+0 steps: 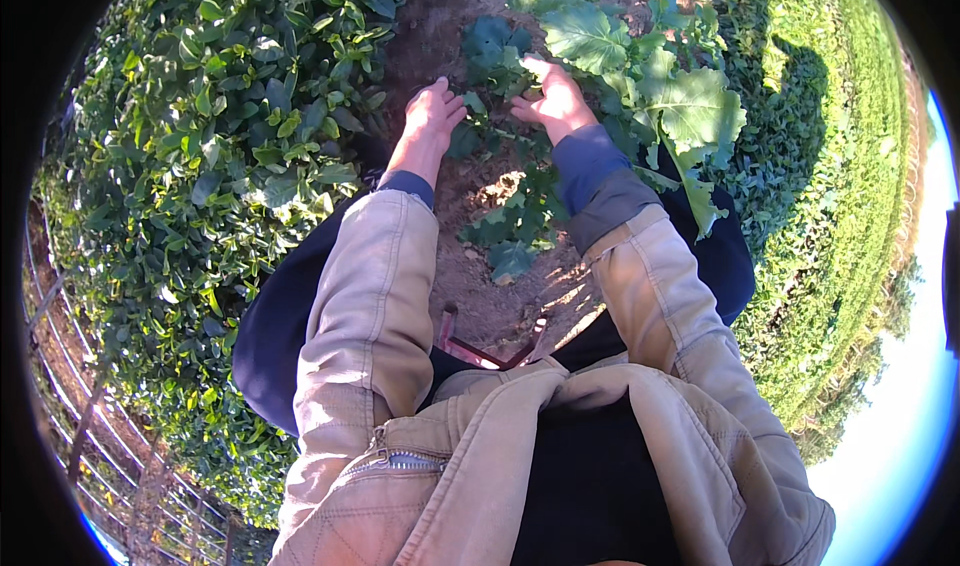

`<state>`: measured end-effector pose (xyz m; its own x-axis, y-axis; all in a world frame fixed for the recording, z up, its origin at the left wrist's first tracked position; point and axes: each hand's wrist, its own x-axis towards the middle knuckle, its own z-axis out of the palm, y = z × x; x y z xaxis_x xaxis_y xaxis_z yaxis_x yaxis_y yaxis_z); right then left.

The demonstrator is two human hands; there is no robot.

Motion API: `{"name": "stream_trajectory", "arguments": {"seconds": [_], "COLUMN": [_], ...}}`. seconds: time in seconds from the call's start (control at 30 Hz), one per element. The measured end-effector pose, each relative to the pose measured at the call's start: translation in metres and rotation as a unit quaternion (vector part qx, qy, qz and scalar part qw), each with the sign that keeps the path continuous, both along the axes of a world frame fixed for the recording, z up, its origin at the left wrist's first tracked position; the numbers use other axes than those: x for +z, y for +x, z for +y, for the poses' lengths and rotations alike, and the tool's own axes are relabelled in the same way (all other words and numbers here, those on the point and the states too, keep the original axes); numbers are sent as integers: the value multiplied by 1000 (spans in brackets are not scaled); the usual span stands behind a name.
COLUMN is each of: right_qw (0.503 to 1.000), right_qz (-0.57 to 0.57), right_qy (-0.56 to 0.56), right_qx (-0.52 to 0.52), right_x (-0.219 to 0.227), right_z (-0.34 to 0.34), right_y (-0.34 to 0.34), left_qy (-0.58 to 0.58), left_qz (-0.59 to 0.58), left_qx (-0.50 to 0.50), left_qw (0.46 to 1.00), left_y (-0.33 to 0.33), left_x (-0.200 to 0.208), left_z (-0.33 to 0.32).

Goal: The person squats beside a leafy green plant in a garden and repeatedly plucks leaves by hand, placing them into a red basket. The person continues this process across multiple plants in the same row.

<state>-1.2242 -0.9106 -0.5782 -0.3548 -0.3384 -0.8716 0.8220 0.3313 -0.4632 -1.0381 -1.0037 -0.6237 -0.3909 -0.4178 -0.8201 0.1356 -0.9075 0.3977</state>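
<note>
My left hand (431, 123) is stretched forward over the soil, its fingers extended and slightly apart beside a small green leaf (473, 103). It shows nothing in its grasp. My right hand (556, 98) reaches in among lobed leaves, thumb and fingers spread apart, close to a dark blue-green leaf (495, 44). Leaves partly cover its fingertips, and no held thing shows. Just right of it stands a tall leafy plant with broad, pale-veined leaves (690, 106). Smaller leafy plants (513, 221) grow on the ground below and between my forearms.
A dense, glossy-leaved hedge (220, 146) borders the left side, and another hedge row (830, 236) curves along the right. Between my legs, low down, is a dark red frame (480, 354) on the brown soil (455, 201). Pale curved bars (130, 446) show at lower left.
</note>
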Motion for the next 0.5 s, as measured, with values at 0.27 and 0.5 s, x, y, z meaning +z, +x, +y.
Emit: {"name": "stream_trajectory", "arguments": {"seconds": [0.27, 0.5], "right_qw": [968, 980], "right_qz": [-125, -32], "right_qy": [-213, -189], "right_qx": [-37, 52], "right_x": [56, 52], "right_z": [30, 52], "right_y": [-4, 5], "left_qy": [2, 28], "left_qz": [30, 206], "left_qx": [22, -77], "left_qw": [999, 975], "left_y": [-3, 8], "left_x": [24, 42], "left_z": [-8, 3]}}
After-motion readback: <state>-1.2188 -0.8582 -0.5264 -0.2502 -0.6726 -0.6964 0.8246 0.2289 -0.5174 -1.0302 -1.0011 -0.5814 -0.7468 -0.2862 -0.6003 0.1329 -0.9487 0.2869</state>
